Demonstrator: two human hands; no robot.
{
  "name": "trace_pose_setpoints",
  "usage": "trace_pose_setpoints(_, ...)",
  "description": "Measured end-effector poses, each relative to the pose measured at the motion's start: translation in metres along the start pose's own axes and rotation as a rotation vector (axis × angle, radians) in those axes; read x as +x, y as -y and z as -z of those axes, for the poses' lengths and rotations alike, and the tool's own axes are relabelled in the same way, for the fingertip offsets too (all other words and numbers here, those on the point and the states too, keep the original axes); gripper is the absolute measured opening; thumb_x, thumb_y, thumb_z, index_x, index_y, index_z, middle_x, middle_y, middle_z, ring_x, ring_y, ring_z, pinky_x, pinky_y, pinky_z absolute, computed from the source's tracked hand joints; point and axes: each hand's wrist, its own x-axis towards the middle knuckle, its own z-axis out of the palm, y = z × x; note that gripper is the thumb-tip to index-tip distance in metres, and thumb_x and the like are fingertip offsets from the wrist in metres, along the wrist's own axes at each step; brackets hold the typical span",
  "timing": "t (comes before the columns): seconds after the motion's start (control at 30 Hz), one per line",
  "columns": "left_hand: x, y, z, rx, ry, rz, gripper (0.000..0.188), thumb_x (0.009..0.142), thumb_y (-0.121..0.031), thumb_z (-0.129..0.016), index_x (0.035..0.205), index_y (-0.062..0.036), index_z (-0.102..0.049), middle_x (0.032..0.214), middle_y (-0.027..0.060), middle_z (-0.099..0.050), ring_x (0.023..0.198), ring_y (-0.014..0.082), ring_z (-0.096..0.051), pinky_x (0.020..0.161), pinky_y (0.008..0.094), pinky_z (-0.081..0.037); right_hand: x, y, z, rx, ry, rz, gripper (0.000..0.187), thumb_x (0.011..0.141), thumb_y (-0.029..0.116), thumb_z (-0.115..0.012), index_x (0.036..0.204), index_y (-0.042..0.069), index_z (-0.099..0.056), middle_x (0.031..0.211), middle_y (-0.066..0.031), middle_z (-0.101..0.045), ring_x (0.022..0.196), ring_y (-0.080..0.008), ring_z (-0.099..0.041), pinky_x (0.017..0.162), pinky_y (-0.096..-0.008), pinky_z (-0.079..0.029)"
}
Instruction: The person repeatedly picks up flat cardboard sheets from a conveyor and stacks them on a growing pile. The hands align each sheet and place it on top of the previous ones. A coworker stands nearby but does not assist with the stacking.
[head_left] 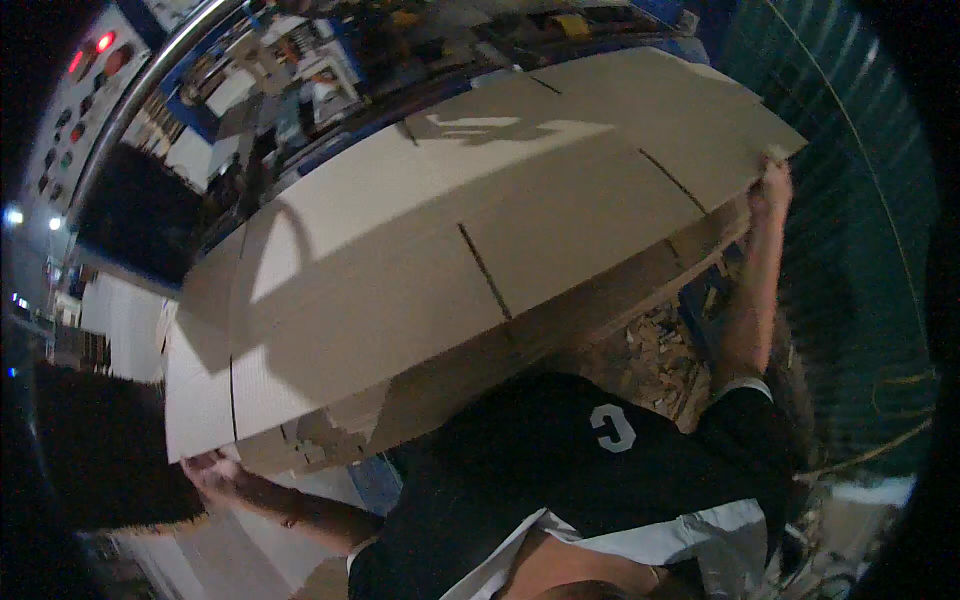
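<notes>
A long, flat cardboard sheet (560,230) with dark slots cut into its edges spans the view in front of me. My left hand (212,472) is closed on its near left corner, the fingers partly hidden at the edge. At the far right corner my right hand (772,185) grips the same sheet, the arm stretched out. Beneath the sheet's near edge, more cardboard (385,408) shows, its near side ragged in places. How many layers lie there I cannot tell.
Behind the sheet runs a blue-framed machine (340,140). A control panel (85,110) with red lights and a metal rail (150,95) stand at the left. A green corrugated wall (860,210) bounds the right. Cardboard scraps (660,365) litter the area below the sheet.
</notes>
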Motion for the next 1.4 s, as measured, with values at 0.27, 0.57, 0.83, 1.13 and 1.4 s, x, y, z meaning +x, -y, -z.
trace_pose_setpoints(0.27, -0.041, -0.017, -0.001, -0.481, 0.364, 0.516, 0.041, 0.083, -0.022, -0.058, 0.114, 0.0056, -0.054, 0.112, 0.0132, -0.056, 0.096, 0.0215, -0.054, 0.085, 0.0328, -0.043, -0.191, 0.074, -0.008, -1.062, 0.084, 0.451, 0.042, 0.085, 0.022, -0.060, 0.120, 0.001, -0.049, 0.107, -0.0083, -0.061, 0.089, -0.0213, -0.059, 0.078, -0.0357, -0.047)
trace_pose_setpoints(0.57, -0.113, -0.055, -0.050, 0.588, 1.243, -0.684, 0.052, 0.068, 0.003, -0.061, 0.116, -0.0180, -0.060, 0.128, 0.0103, -0.051, 0.122, 0.0311, -0.044, 0.104, 0.0454, -0.031, -0.257, 0.011, -0.058, -0.802, 1.539, 1.094, 0.028, 0.073, 0.015, -0.065, 0.101, 0.018, -0.065, 0.116, -0.0024, -0.060, 0.112, -0.0253, -0.054, 0.093, -0.0424, -0.043)
trace_pose_setpoints(0.83, -0.093, -0.054, -0.087, 0.528, 1.169, -0.690, 0.051, 0.070, -0.002, -0.059, 0.119, -0.0164, -0.059, 0.130, 0.0101, -0.049, 0.121, 0.0314, -0.044, 0.104, 0.0469, -0.031, -0.224, -0.022, -0.099, -0.853, 1.661, 1.118, 0.037, 0.075, 0.028, -0.064, 0.111, 0.019, -0.060, 0.128, -0.0043, -0.051, 0.119, -0.0260, -0.048, 0.097, -0.0433, -0.039)
trace_pose_setpoints(1.13, -0.038, 0.005, -0.176, 0.351, 1.001, -0.721, 0.066, 0.067, 0.001, -0.068, 0.128, -0.0140, -0.049, 0.129, 0.0126, -0.048, 0.119, 0.0313, -0.045, 0.097, 0.0386, -0.040, -0.174, -0.069, -0.208, -1.063, 1.733, 1.051, 0.061, 0.079, 0.051, -0.054, 0.129, 0.016, -0.046, 0.138, -0.0058, -0.040, 0.125, -0.0274, -0.039, 0.101, -0.0456, -0.032)
trace_pose_setpoints(1.4, -0.028, 0.011, -0.282, 0.882, 0.765, -0.769, 0.060, 0.078, -0.021, -0.064, 0.132, -0.0071, -0.041, 0.132, 0.0174, -0.042, 0.127, 0.0332, -0.034, 0.104, 0.0418, -0.029, -0.161, -0.088, -0.278, -1.394, 1.161, 1.053, 0.061, 0.081, 0.036, -0.060, 0.134, 0.012, -0.041, 0.138, -0.0096, -0.038, 0.129, -0.0294, -0.031, 0.103, -0.0409, -0.030)
